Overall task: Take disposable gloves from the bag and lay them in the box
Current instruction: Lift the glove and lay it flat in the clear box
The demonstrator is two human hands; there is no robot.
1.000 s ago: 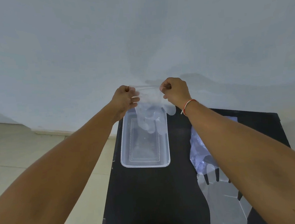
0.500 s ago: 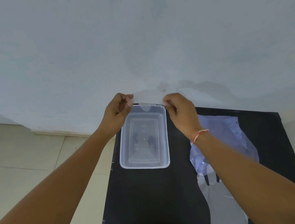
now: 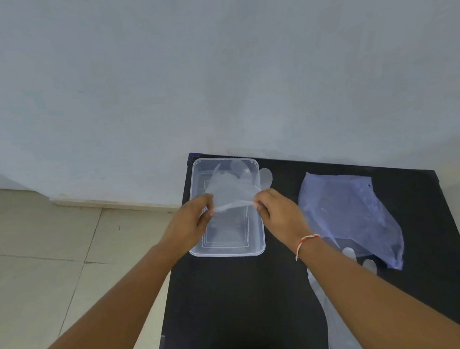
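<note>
Glove (image 3: 234, 189) cuff pinched by both hands (image 3: 191, 221), fingertips seemingly overhanging box (image 3: 229, 253) rim.

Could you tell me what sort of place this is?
Probably a plain indoor room, not a workshop: a bare painted wall, a tiled floor and a small black table set against the wall.

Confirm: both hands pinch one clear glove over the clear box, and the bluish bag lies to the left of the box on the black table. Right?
Not quite. The head view shows the bluish bag to the right of the clear box, not the left. The rest holds: the left hand and right hand pinch one clear glove over the box, on the black table.
</note>
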